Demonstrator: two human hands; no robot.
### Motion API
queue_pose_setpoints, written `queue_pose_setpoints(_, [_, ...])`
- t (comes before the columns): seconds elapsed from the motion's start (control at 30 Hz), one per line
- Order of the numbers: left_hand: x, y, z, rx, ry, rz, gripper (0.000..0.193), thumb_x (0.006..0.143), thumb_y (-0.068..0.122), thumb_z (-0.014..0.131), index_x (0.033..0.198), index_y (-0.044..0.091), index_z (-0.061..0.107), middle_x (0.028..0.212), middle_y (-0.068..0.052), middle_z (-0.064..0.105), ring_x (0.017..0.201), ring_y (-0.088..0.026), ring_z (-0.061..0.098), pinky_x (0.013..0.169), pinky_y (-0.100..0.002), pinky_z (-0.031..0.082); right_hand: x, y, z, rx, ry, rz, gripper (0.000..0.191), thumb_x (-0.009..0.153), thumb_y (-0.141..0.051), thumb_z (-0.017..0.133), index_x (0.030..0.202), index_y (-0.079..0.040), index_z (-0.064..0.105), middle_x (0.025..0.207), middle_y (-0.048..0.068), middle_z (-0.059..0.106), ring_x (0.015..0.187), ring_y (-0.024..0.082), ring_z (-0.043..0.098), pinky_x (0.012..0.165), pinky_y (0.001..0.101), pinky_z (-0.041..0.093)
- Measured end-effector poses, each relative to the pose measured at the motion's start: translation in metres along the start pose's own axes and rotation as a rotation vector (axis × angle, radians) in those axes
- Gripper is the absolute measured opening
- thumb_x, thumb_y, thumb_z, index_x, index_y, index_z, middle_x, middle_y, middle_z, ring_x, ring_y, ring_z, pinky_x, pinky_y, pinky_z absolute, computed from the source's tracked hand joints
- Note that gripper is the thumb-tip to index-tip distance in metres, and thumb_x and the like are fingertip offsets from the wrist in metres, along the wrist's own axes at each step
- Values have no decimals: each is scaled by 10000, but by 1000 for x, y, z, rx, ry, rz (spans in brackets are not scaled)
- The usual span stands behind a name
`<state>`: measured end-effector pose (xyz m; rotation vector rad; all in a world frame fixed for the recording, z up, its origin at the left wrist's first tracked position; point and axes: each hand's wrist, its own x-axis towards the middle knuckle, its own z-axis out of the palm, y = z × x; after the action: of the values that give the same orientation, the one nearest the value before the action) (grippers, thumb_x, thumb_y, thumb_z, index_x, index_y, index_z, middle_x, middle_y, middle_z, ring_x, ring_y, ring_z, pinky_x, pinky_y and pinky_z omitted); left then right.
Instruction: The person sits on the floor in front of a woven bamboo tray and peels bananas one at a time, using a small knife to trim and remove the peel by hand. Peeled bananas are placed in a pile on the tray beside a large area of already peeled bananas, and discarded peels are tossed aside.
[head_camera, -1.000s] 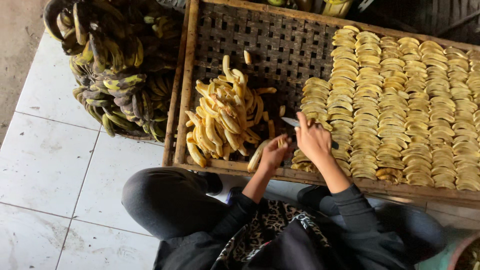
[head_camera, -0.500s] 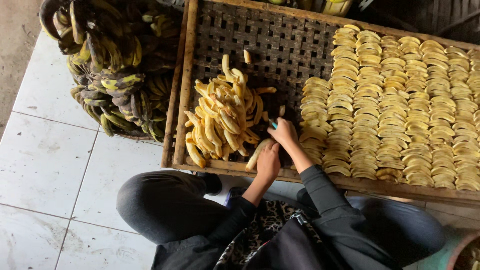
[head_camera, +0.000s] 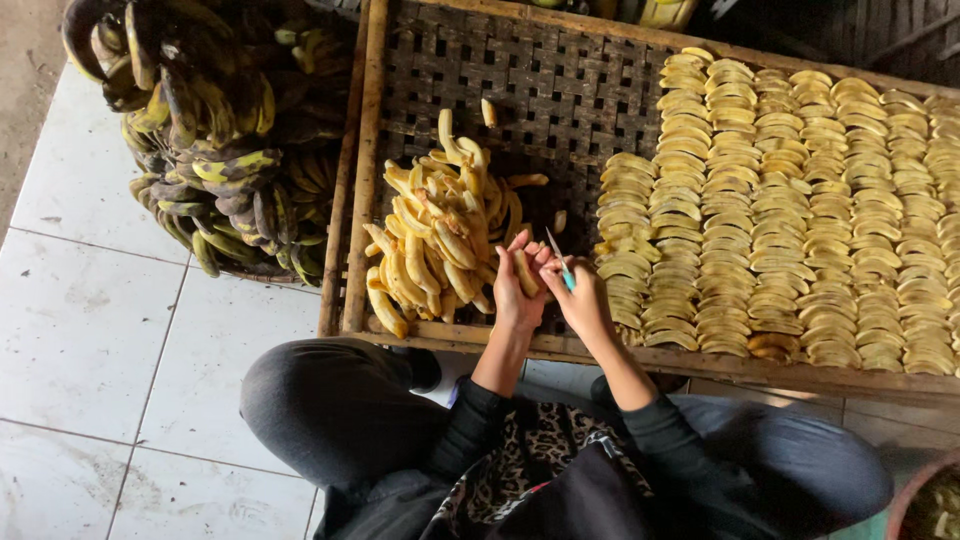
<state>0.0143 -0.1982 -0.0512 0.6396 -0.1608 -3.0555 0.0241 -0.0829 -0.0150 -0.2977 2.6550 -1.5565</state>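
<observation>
since the frame half a second before, both hands had drawn together over the near rail of the tray, and the peeled banana that lay by the left hand was now lifted and held in it. the peeled banana (head_camera: 524, 272) stood nearly upright in the left hand (head_camera: 517, 292), whose fingers were clamped around it, just above the near edge of the woven bamboo tray (head_camera: 500, 60). the right hand (head_camera: 580, 300) was touching the left, its fingers closed on a small knife (head_camera: 560, 260) with a light blue handle, the blade pointing up and away beside the banana. just left of the hands lay a heap of peeled bananas (head_camera: 440, 235), piled loosely on the tray's dark weave. just to the right began rows of sliced banana pieces (head_camera: 780, 200), overlapping like shingles and running to the tray's far right end. well apart on the left, beyond the tray's side rail, sat a pile of unpeeled bananas (head_camera: 210, 140), green, yellow and blackened, on the white tiled floor (head_camera: 90, 330). the person's bent knees in dark trousers (head_camera: 330, 410) showed below the tray.
</observation>
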Motion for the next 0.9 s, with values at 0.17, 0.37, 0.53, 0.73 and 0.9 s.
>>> queue_pose_setpoints(0.17, [4, 2, -8, -209, -128, -159, 429, 1113, 394, 427, 1334, 59, 579, 1005, -59, 602, 849, -187, 570, 810, -333, 524, -35, -56, -37, -393, -74, -406, 440, 1036, -219, 589, 1444, -89, 491, 1194, 145, 659, 882, 325, 685, 670, 383, 548])
queue_pose_setpoints(0.37, [-5, 2, -7, -229, -143, -249, 349, 1109, 325, 476, 1286, 52, 602, 993, -65, 615, 824, -162, 562, 757, -295, 512, -37, -89, -52, -533, -155, -339, 489, 1003, -176, 590, 1484, -198, 508, 925, 92, 629, 636, 274, 640, 526, 387, 500])
queue_pose_setpoints(0.53, [-13, 3, 3, -200, 17, -240, 233, 1117, 247, 475, 1165, 67, 614, 949, -53, 621, 847, -167, 582, 804, -301, 536, -31, -87, -50, -461, -136, -323, 495, 989, -112, 588, 1470, -193, 501, 1037, 94, 691, 587, 249, 641, 480, 367, 492])
queue_pose_setpoints(0.73, [-10, -3, 4, -276, -61, -280, 209, 1108, 205, 459, 992, 88, 587, 864, -48, 585, 829, -184, 587, 807, -306, 536, -30, -84, -45, -563, -40, -363, 524, 988, -95, 627, 1490, -212, 529, 1016, 98, 675, 756, 291, 687, 597, 383, 531])
queue_pose_setpoints(0.9, [-14, -5, 9, -205, -76, -141, 215, 1110, 195, 441, 965, 101, 569, 842, -41, 570, 834, -191, 586, 810, -306, 533, -28, -87, -40, -500, -3, -387, 510, 975, -60, 612, 1460, -196, 533, 1216, 89, 713, 871, 283, 726, 664, 365, 565])
